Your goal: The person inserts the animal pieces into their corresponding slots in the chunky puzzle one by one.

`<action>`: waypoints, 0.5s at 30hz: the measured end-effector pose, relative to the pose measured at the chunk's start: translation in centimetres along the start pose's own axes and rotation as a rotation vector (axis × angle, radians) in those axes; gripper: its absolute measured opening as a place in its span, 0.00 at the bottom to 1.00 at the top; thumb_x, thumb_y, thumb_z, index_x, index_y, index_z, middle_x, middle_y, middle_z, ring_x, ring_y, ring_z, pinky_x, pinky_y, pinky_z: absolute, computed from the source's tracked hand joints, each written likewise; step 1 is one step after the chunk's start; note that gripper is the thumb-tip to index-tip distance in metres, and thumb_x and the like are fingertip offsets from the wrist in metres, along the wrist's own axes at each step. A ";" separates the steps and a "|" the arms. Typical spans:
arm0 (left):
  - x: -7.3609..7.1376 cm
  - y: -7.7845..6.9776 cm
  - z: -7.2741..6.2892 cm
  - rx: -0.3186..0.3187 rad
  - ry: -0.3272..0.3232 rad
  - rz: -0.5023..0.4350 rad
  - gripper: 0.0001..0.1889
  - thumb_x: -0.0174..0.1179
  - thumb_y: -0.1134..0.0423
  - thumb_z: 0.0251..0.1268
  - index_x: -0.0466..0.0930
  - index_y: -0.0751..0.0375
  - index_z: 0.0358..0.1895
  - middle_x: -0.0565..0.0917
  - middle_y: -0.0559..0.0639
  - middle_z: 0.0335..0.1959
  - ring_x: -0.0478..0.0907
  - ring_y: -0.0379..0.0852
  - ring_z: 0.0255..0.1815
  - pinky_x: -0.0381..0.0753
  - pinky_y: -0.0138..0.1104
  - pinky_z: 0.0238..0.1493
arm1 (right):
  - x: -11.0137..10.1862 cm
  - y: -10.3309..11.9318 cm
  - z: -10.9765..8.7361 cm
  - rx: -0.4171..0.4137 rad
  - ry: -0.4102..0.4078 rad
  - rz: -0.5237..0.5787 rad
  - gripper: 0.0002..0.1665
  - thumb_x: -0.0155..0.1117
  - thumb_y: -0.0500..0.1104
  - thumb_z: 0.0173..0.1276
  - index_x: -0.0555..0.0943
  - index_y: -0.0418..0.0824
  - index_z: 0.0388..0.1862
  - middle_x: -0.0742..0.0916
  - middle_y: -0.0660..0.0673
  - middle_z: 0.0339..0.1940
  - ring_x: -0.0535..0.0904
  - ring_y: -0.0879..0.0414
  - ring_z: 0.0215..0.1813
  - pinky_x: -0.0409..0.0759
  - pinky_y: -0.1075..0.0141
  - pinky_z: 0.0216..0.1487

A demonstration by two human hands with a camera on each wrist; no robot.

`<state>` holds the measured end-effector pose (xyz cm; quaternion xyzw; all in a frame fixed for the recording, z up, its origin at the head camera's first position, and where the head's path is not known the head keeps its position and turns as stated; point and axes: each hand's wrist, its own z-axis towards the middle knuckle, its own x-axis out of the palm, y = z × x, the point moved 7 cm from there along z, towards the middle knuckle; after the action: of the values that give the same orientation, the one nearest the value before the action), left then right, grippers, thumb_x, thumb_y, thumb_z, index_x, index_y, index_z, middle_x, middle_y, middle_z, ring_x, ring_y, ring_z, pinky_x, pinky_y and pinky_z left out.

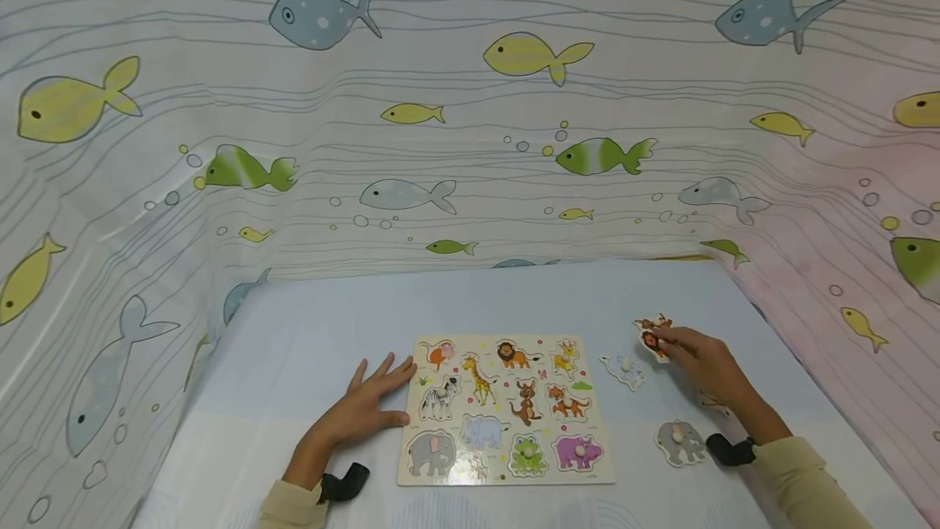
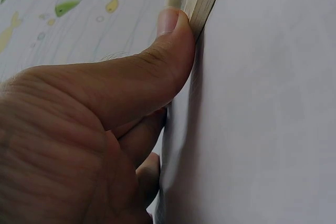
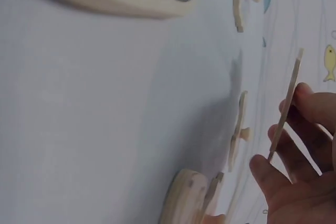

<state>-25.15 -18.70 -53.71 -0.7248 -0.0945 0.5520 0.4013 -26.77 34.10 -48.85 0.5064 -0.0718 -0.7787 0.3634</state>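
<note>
A wooden animal puzzle board [image 1: 490,472] lies flat before me. My left hand [image 1: 370,402] is beside its left edge with fingers spread, and in the left wrist view the thumb [image 2: 176,30] presses against the board's side. To the board's right, my right hand [image 1: 698,353] pinches a lion puzzle piece [image 1: 652,344], raised off the table. The right wrist view shows this piece edge-on [image 3: 287,103] between thumb and fingers. Knobbed frog [image 1: 527,457] and purple hippo [image 1: 578,454] pieces sit in the board.
A loose elephant piece [image 1: 679,443] and a pale blue piece [image 1: 624,371] lie right of the board. A brown piece [image 1: 652,322] shows behind the lion, another [image 1: 714,404] partly under the right forearm. Fish-printed cloth [image 1: 470,162] walls the back and sides.
</note>
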 end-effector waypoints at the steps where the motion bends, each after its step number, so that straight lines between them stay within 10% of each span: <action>1: 0.0 0.0 0.0 -0.002 0.000 0.002 0.45 0.72 0.53 0.52 0.63 0.57 0.76 0.60 0.52 0.79 0.44 0.61 0.83 0.20 0.60 0.78 | 0.0 0.2 0.1 -0.005 0.001 0.016 0.19 0.70 0.29 0.61 0.85 0.37 0.52 0.89 0.37 0.48 0.73 0.83 0.55 0.71 0.92 0.49; 15: 0.0 0.0 0.0 0.009 -0.007 0.004 0.45 0.72 0.53 0.53 0.63 0.57 0.76 0.60 0.53 0.79 0.43 0.62 0.83 0.20 0.61 0.78 | -0.5 1.8 0.7 0.021 -0.028 0.183 0.21 0.69 0.24 0.59 0.85 0.33 0.52 0.86 0.35 0.47 0.75 0.79 0.56 0.68 0.90 0.59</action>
<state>-25.12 -18.74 -53.75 -0.7211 -0.0920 0.5558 0.4032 -26.42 32.94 -47.31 0.4905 -0.1311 -0.7484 0.4268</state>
